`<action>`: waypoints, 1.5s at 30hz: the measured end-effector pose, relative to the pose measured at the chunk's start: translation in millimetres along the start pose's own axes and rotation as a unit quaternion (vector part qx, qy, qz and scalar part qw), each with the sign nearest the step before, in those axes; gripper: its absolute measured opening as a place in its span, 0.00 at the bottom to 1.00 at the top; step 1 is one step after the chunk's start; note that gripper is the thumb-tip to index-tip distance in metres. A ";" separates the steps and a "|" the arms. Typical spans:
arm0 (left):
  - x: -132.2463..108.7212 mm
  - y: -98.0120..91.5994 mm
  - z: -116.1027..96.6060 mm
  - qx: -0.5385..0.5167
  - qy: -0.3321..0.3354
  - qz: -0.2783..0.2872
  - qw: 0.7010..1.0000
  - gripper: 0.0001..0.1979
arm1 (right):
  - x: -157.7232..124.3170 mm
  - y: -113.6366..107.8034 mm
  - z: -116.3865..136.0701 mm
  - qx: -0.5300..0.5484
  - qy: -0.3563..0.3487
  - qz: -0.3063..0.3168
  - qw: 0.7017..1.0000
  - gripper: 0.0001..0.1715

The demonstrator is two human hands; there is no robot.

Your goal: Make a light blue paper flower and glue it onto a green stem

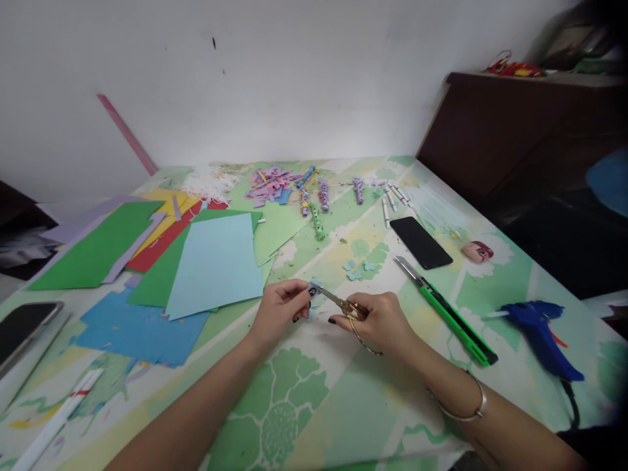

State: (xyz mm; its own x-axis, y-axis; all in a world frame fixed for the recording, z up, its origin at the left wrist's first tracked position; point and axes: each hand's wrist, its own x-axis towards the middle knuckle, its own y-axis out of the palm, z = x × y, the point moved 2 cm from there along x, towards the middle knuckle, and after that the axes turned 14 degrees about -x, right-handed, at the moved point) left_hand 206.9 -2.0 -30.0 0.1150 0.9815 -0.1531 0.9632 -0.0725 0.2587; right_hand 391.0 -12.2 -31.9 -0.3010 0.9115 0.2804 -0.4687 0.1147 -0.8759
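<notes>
My left hand [287, 304] pinches a small piece of light blue paper [314, 284] between thumb and fingers, over the middle of the table. From the right, my right hand [380, 320] grips a pair of scissors [338, 301] by its gold-coloured handles. The blades reach to the edge of the paper piece; whether they are parted is too small to tell. Just beyond my hands lie several small light blue paper cut-outs [358, 268]. A light blue sheet [216, 261] rests on green sheets to the left of my left hand.
A green utility knife [446, 317], a black phone [420, 242] and a blue glue gun [542, 337] lie on the right. Decorated paper rolls [324, 196], purple-pink paper strips [272, 183] and markers [391, 199] are at the back. Another phone [24, 330] is at left.
</notes>
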 end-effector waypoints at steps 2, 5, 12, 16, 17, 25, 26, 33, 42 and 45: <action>0.6 -1.0 0.6 0.005 0.001 0.002 1.000 0.08 | 0.2 0.0 -0.6 -0.006 -0.002 0.002 1.000 0.22; 1.4 -2.1 1.4 -0.003 -0.006 0.009 1.000 0.09 | 0.8 -0.2 -1.7 -0.011 0.002 0.006 1.000 0.22; 1.5 -2.3 -0.2 -0.089 0.003 0.025 0.996 0.10 | 3.5 -3.9 -5.6 -0.019 0.034 -0.023 0.999 0.21; 1.5 -2.3 -0.1 -0.086 0.031 0.018 0.996 0.10 | 2.4 -4.9 -2.7 -0.007 0.038 0.001 0.999 0.20; 1.4 -1.8 -0.6 -0.070 0.040 0.012 0.997 0.10 | 1.7 -4.4 -1.5 -0.004 0.037 0.008 0.999 0.20; -3.9 8.7 -4.4 -0.024 0.036 0.033 0.999 0.16 | -1.2 4.6 0.6 -0.023 0.013 0.009 1.000 0.18; -4.6 9.7 -4.1 -0.023 0.034 0.038 0.998 0.15 | -1.4 5.2 0.5 -0.027 0.010 0.007 1.000 0.18; -6.1 12.2 -0.2 -0.024 0.025 0.064 0.997 0.16 | -2.6 6.9 3.2 -0.042 0.002 0.008 0.999 0.16; -5.2 10.8 3.2 -0.015 0.022 0.075 0.997 0.16 | -2.0 7.1 4.1 -0.041 0.000 -0.002 0.999 0.18; -5.0 10.7 1.7 -0.019 0.025 0.070 0.997 0.16 | -2.1 6.8 3.0 -0.039 0.000 -0.002 0.999 0.18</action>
State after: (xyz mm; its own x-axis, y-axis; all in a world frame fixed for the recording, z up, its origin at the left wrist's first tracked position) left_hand 217.1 -8.0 -28.1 0.2351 0.9697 -0.0656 0.9286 -0.2042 0.3100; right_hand 386.0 -14.5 -37.3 -0.2994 0.9109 0.2838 -0.4029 0.1490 -0.9031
